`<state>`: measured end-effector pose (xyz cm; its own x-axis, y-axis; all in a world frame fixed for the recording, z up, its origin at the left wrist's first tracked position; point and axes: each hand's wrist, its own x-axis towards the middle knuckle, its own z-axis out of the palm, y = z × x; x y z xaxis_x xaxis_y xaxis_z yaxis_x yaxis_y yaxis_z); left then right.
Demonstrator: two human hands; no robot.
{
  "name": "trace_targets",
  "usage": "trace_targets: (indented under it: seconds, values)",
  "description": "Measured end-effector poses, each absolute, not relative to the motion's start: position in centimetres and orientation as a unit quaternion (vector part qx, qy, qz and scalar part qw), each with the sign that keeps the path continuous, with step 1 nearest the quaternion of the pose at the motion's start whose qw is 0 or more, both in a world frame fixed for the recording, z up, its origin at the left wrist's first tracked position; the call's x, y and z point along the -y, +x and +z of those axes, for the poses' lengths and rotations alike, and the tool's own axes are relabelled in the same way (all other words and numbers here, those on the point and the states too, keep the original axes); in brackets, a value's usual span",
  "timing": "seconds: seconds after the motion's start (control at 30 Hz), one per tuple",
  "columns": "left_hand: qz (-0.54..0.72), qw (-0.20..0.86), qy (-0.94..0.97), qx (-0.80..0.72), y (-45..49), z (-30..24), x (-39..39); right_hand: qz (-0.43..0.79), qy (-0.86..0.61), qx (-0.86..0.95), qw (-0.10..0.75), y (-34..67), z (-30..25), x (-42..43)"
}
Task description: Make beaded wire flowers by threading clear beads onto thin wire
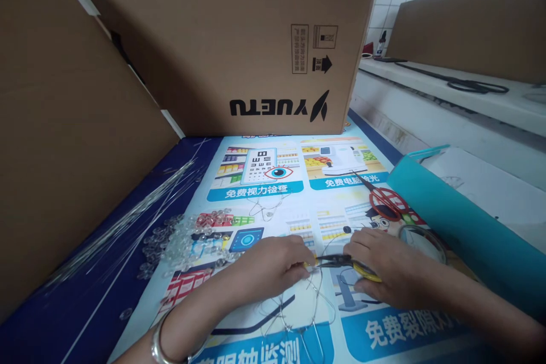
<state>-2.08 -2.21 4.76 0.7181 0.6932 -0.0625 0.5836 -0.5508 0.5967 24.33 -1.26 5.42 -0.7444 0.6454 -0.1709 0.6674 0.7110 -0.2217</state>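
My right hand (386, 261) is closed around a pair of pliers with yellow handles (339, 261), whose dark jaws point left. The jaw tips meet the fingertips of my left hand (281, 261), which pinches a bent piece of thin wire (316, 301). Loops of that wire piece hang below the fingers over the printed sheet. The exact spot where the jaws grip is partly hidden by the fingertips. Left of my left hand lies a pile of clear beads (181, 244). Beyond both hands rests another bent wire piece (267, 207).
Straight wires (132, 216) lie at the left on the blue surface. Red-handled scissors (386, 203), a wire coil (441, 247) and a teal-edged box (460, 227) are at the right. A large cardboard box (239, 40) stands behind. Black scissors (469, 85) lie on a ledge.
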Motion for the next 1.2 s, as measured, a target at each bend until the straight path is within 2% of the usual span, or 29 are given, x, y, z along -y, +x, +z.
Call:
trace_targets:
  seconds: [0.5,1.2]
  values:
    - [0.145,0.352,0.867,-0.322,-1.5,3.8,1.8,-0.187,0.316,-0.927,0.071,23.9,8.0,2.9]
    - [0.156,0.337,0.824,-0.427,-1.0,2.4,2.2,-0.163,0.256,-0.95,0.076,22.8,6.2,3.8]
